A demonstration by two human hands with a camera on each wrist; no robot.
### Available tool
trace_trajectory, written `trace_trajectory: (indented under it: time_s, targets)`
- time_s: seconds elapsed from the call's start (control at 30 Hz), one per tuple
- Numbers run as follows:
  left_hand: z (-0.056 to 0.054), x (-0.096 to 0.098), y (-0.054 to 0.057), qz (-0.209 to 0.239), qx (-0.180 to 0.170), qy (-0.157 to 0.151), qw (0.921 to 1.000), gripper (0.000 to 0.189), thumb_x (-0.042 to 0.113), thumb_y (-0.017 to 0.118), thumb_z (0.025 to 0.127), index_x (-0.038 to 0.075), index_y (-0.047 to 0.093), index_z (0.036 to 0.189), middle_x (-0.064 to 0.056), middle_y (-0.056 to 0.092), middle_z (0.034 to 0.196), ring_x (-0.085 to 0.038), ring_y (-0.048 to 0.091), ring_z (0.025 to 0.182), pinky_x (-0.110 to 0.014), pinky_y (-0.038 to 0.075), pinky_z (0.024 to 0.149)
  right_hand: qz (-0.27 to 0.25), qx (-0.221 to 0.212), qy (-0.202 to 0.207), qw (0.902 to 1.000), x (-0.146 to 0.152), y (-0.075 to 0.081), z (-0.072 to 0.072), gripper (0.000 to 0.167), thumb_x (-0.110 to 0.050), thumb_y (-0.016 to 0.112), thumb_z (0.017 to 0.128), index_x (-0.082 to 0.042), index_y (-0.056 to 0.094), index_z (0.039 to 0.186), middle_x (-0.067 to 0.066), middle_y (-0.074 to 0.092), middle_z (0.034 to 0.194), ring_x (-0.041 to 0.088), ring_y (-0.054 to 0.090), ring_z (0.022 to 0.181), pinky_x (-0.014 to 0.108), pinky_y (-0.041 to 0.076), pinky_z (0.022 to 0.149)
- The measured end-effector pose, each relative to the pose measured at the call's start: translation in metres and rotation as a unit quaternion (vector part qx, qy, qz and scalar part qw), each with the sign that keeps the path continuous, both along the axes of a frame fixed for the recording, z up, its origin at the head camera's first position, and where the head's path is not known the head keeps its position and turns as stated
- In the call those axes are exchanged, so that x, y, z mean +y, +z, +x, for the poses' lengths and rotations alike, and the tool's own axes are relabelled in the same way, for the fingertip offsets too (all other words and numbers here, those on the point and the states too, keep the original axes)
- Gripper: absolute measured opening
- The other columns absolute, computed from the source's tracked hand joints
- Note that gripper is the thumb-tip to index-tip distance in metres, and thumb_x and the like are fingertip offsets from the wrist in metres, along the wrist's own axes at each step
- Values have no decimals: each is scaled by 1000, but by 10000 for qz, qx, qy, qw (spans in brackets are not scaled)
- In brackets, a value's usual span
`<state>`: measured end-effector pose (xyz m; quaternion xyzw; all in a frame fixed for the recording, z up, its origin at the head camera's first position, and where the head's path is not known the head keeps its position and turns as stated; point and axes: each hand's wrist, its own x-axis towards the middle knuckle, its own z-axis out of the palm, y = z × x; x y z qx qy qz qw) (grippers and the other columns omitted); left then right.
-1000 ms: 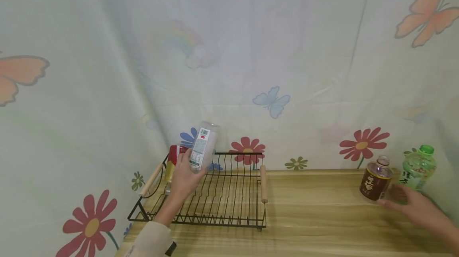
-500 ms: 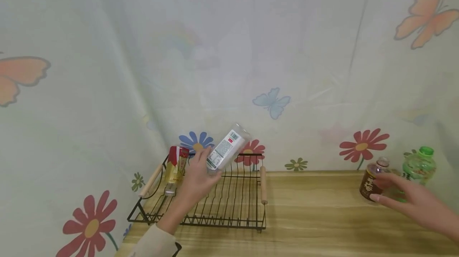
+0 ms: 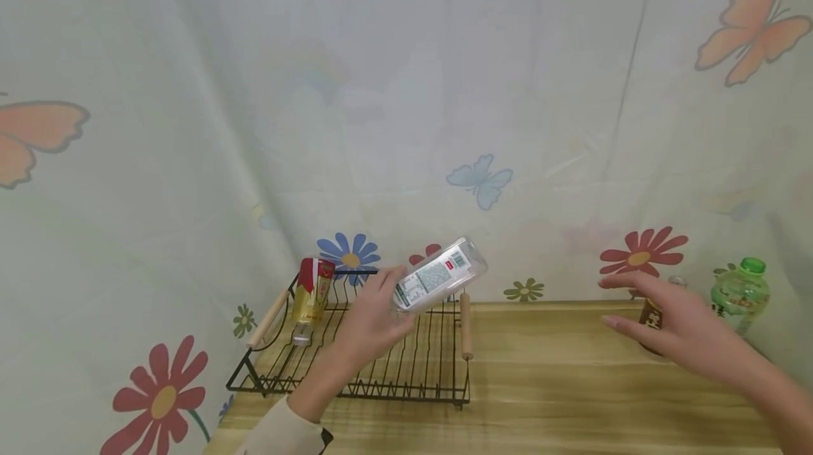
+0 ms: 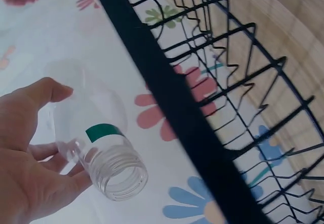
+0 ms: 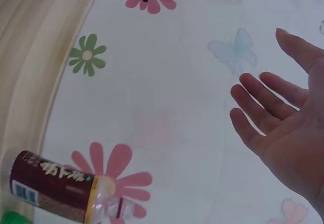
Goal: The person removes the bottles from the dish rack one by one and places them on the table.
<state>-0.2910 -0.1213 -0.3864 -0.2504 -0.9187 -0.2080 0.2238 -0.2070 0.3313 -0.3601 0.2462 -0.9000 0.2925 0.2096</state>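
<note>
In the head view my left hand [image 3: 371, 321] holds a clear plastic bottle [image 3: 438, 277] with a white label over the black wire dish rack [image 3: 466, 328]. The bottle is tilted, its base up to the right. In the left wrist view thumb and fingers wrap its sides, and its mouth [image 4: 121, 181] has no cap. My right hand [image 3: 673, 321] reaches in from the right with fingers spread and nothing in them. Behind it in the head view is a brown-labelled bottle [image 5: 53, 186], mostly covered by that hand. A red and gold container [image 3: 312, 293] leans in the rack's left end.
A green-capped clear bottle [image 3: 739, 296] stands at the far right, by the curtain. The wooden table [image 3: 540, 370] runs under the rack and to its right. A patterned curtain [image 3: 546, 123] hangs behind and at the left.
My left hand has moved right with the clear bottle, which has tipped from near upright toward level. My right hand has come left from beside the bottles, now hiding most of the brown-labelled one.
</note>
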Motion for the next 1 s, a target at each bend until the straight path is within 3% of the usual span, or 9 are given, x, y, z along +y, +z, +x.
trace_trajectory:
  time_s: [0.1, 0.13, 0.27, 0.33, 0.43, 0.53, 0.63, 0.8, 1.0]
  targets:
    - [5, 5, 3, -213, -145, -5, 9997, 85, 22, 88, 82, 13, 49, 157, -4, 57, 145, -20, 58, 122, -34, 58, 94, 113, 381, 153, 9991, -11, 4, -7, 55, -20, 88, 89, -24, 64, 139, -2, 69, 129, 7, 67, 94, 18, 53, 68]
    - [7, 7, 4, -283, -181, -42, 9994, 85, 24, 88, 83, 13, 49, 157, -4, 57, 145, -20, 57, 122, -35, 58, 94, 166, 488, 191, 9985, -15, 6, -9, 56, -20, 89, 88, -23, 64, 138, -1, 69, 133, 8, 66, 105, 15, 52, 76]
    - [17, 18, 10, -471, -265, -329, 9980, 87, 24, 88, 83, 14, 47, 159, -5, 56, 146, -20, 56, 125, -37, 56, 98, 405, 724, 262, 9962, -33, 9, -15, 60, -23, 92, 85, -19, 64, 139, -3, 70, 134, 12, 62, 123, 6, 39, 100]
    - [22, 25, 14, -550, -240, -509, 9969, 88, 23, 89, 83, 12, 46, 159, -6, 55, 148, -21, 55, 129, -39, 56, 102, 414, 697, 354, 9961, -42, 11, -16, 63, -24, 91, 86, -17, 63, 141, -2, 68, 136, 17, 63, 125, 15, 46, 102]
    - [29, 33, 19, -643, -257, -689, 9952, 92, 20, 90, 82, 11, 44, 161, -7, 54, 151, -22, 54, 133, -39, 54, 106, 378, 578, 442, 9966, -57, 15, -16, 68, -29, 91, 87, -18, 59, 146, 1, 65, 141, 25, 62, 127, 40, 57, 99]
    - [34, 40, 24, -663, -313, -788, 9942, 92, 17, 90, 82, 8, 43, 160, -7, 54, 151, -24, 54, 133, -40, 53, 107, 280, 384, 519, 9975, -71, 16, -18, 76, -35, 90, 87, -18, 54, 151, 6, 60, 147, 31, 60, 132, 59, 56, 96]
    - [36, 45, 26, -696, -371, -818, 9935, 90, 19, 89, 83, 10, 44, 160, -5, 54, 152, -24, 53, 134, -42, 52, 109, 295, 360, 621, 9970, -84, 14, -21, 82, -35, 92, 84, -18, 52, 154, 8, 56, 152, 34, 58, 133, 61, 56, 98]
    - [36, 52, 27, -866, -409, -871, 9916, 89, 23, 88, 83, 15, 44, 161, -2, 53, 153, -21, 52, 135, -39, 51, 109, 519, 705, 849, 9925, -100, 10, -28, 90, -28, 98, 78, -16, 52, 154, 7, 55, 153, 31, 59, 131, 51, 59, 97]
    - [35, 58, 31, -941, -438, -1130, 9882, 90, 20, 88, 84, 13, 43, 161, -2, 53, 154, -20, 52, 135, -37, 50, 110, 837, 814, 793, 9900, -110, 13, -33, 93, -32, 99, 75, -15, 53, 154, 9, 58, 150, 33, 60, 128, 52, 60, 94]
